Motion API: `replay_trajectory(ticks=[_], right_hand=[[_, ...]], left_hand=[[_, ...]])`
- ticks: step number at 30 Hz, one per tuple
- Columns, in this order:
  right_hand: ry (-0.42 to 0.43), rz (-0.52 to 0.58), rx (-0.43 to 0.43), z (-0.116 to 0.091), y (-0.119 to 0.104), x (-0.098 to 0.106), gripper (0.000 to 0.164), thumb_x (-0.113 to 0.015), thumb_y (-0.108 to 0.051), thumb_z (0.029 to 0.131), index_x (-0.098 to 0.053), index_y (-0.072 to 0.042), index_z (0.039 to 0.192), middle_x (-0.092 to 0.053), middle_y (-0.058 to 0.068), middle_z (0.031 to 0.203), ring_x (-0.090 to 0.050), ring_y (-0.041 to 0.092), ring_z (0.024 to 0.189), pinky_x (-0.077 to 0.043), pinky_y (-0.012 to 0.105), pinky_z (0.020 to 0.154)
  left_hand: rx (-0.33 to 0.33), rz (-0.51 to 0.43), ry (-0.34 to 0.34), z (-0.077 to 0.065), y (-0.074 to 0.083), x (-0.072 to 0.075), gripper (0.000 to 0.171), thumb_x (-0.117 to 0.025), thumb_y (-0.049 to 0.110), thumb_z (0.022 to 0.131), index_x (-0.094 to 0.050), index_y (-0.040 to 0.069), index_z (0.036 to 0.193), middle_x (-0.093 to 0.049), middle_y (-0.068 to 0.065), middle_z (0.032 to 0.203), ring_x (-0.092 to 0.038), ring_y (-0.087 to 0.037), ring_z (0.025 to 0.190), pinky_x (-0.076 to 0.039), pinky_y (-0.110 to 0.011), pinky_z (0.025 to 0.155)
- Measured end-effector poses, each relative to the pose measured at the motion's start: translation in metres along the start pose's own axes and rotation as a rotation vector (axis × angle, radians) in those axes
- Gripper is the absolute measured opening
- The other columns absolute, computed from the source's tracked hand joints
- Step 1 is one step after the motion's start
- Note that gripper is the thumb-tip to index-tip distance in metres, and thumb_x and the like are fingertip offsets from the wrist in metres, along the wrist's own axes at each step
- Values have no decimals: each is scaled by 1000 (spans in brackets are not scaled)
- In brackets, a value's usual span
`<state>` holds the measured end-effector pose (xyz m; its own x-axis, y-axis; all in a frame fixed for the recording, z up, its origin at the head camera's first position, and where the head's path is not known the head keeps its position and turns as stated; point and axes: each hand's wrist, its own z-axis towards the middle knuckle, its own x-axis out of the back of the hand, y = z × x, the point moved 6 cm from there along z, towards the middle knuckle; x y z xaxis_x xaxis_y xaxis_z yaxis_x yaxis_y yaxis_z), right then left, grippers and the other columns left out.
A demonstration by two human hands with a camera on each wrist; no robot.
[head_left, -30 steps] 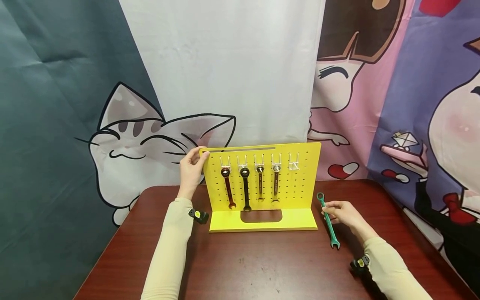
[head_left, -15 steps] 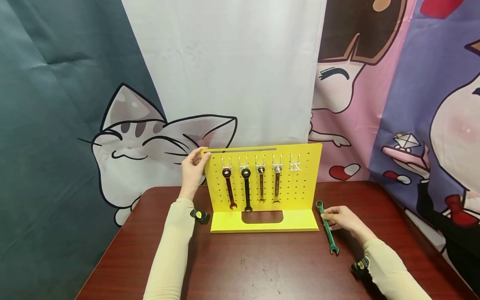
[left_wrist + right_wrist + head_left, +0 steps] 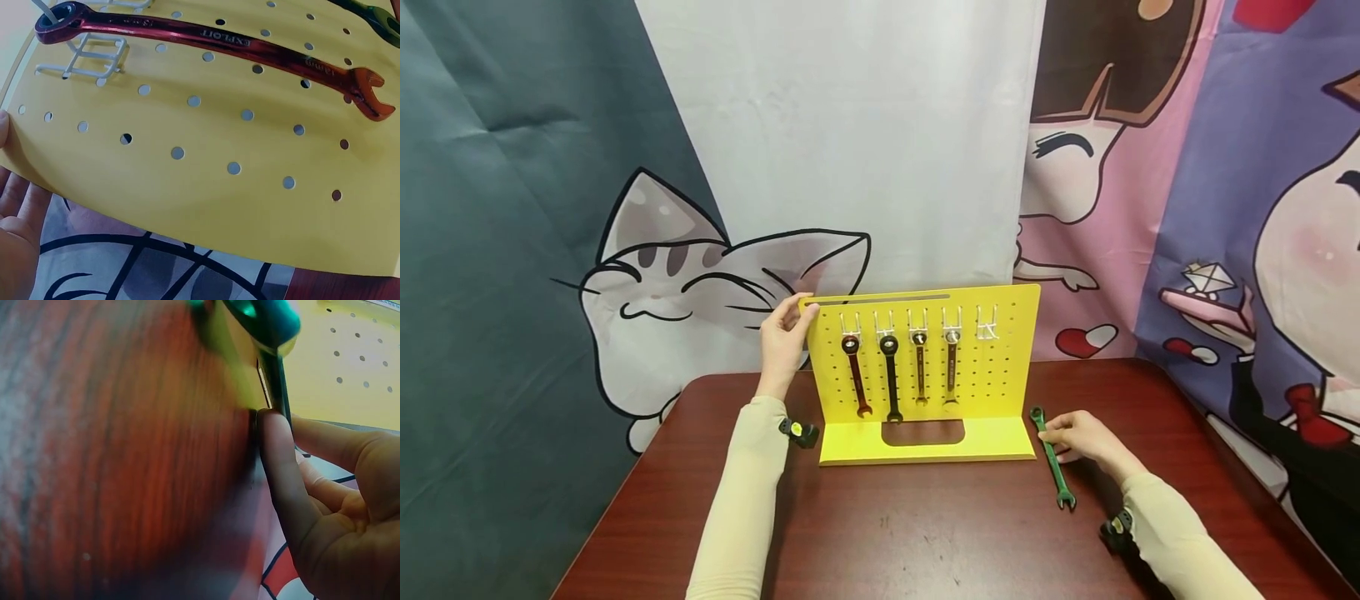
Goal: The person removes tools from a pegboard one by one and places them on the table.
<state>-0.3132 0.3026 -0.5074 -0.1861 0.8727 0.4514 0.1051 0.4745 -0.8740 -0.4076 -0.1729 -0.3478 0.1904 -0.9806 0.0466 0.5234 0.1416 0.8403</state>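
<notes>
One pegboard (image 3: 1015, 367), yellow, standing on a table (image 3: 880, 533) before a printed cloth backdrop (image 3: 850, 125). Hung on it, left to right: red wrench (image 3: 857, 379), black wrench (image 3: 892, 379), two silvery wrenches (image 3: 951, 371); then a fifth wire hook (image 3: 987, 325), white, near the right edge. One left hand (image 3: 784, 342), pinching the board's upper left corner, thumb in front, fingers partly hidden behind. One right hand (image 3: 1081, 437), pinching a green wrench (image 3: 1060, 475) by its upper shaft and covering part of it; the wrench slants just beside the board's lower right corner, low over or on the table, contact unclear. Two pale sleeves (image 3: 741, 500), each with a black wrist camera (image 3: 798, 433). Compared with one second ago, the green wrench and right hand sit lower; left hand, board and hung wrenches are unchanged. Materials: glossy metal wrenches, ring at one end, forked jaw at the other, the red one lettered EXPLOIT; board smooth, round-holed, with a slot-cut base; table reddish-brown, wood-grained; backdrop creased, with cartoon figures.
</notes>
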Motion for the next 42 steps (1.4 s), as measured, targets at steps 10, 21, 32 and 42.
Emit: replay_trajectory(ticks=[10,21,32,42], right_hand=[[41,-60,-44,3,-1,-1,26,-71,-9,93,-65,14,105,-63,10,82,-62,19,66,-59,36,60],[56,-52,-54,2,2,-1,21,-71,-7,92,-66,11,101,-62,9,78,-62,19,65,-58,36,58],[66,-92,-51,-3,0,-7,19,-71,-7,92,-66,10,99,-62,10,78,-62,20,64,-59,37,57],[80,-116,-42,-4,-7,-6,18,-71,-4,91,-67,12,98,-62,11,78,-61,21,64,-58,37,56]], left_hand=[[-9,16,-26,-5,20,-3,32,-67,11,99,-65,-3,128,-69,-26,107,-66,-24,86,-54,-28,71],[-38,-18,0,2,-2,-5,35,-72,25,96,-69,7,126,-71,-8,96,-62,-13,74,-49,-21,62],[-71,-13,36,-4,-5,-4,30,-72,29,95,-72,15,122,-60,-3,78,-51,-10,65,-43,-19,57],[-34,-21,-10,-9,30,-5,27,-69,12,97,-69,2,123,-70,-20,99,-65,-27,80,-54,-28,65]])
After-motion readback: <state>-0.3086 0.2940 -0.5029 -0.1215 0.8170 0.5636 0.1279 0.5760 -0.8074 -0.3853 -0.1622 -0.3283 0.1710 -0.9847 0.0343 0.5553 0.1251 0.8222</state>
